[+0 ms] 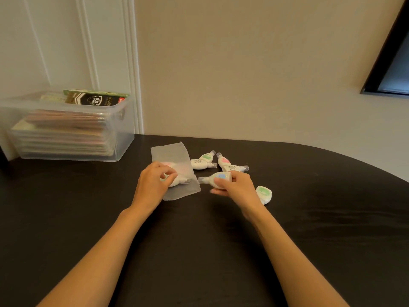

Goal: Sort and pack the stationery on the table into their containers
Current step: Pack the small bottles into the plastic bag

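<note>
Tape (218, 178) in right hand (236, 187) — pouch (174, 156) under left hand (152, 182).

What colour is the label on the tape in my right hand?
Blue label on the tape; head view.

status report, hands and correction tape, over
Left hand pinches frosted plastic bag. Right hand grips blue-windowed white correction tape, outside bag. Nothing between them.

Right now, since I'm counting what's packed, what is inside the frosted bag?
Through the frosted bag, one white correction tape and a pinkish shape show; the left hand covers the rest, so the count is unclear.
</note>
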A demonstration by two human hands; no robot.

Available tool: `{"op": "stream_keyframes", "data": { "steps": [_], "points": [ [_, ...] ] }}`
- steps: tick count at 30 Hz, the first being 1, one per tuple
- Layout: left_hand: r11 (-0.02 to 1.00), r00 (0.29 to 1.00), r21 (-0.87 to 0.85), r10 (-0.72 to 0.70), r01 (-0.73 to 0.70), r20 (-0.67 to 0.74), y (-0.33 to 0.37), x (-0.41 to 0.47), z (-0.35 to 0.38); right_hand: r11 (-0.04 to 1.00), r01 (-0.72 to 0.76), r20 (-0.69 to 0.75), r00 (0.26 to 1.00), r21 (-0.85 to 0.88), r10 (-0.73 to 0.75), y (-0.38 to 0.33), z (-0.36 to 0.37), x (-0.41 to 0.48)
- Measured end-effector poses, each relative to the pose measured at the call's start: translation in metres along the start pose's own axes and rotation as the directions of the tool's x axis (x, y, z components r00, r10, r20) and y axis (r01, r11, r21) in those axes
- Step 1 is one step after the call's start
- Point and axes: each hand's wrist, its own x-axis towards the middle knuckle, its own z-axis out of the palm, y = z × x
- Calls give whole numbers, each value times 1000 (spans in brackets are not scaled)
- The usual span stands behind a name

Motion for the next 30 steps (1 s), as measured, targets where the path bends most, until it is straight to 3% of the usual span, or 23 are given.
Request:
{"op": "stream_keyframes", "data": {
  "steps": [2, 6, 8, 11, 16, 25, 30],
  "points": [
    [1000, 1000, -13, 19, -19, -1, 2, -1, -1, 974, -76, 99, 993, 212, 56, -3, 4, -5],
    [999, 999, -24, 40, -40, -2, 6, 0, -2, 959, -97, 186, 981, 267, 47, -4, 18, -9],
    [998, 999, -29, 53, -53, 2, 7, 1, -3, 960, -92, 159, 986, 264, 51, -4, 28, -9],
    [997, 998, -29, 66, -66, 5, 5, 2, -5, 977, 4, 98, 995, 211, -26, 2, 45, -7],
    [997, 997, -18, 74, -74, 7, 3, 4, -5, 993, 89, 125, 987, 75, -98, 5, 67, -5],
    [999, 997, -7, 54, -53, 54, 4, 4, -1, 986, 34, 36, 999, -161, -29, 7, 67, 8],
    [998, 988, 10, 53, -55, 145, 1, 4, 0, 950, 73, -87, 991, -302, -104, 13, 60, 15]
  ]
}}
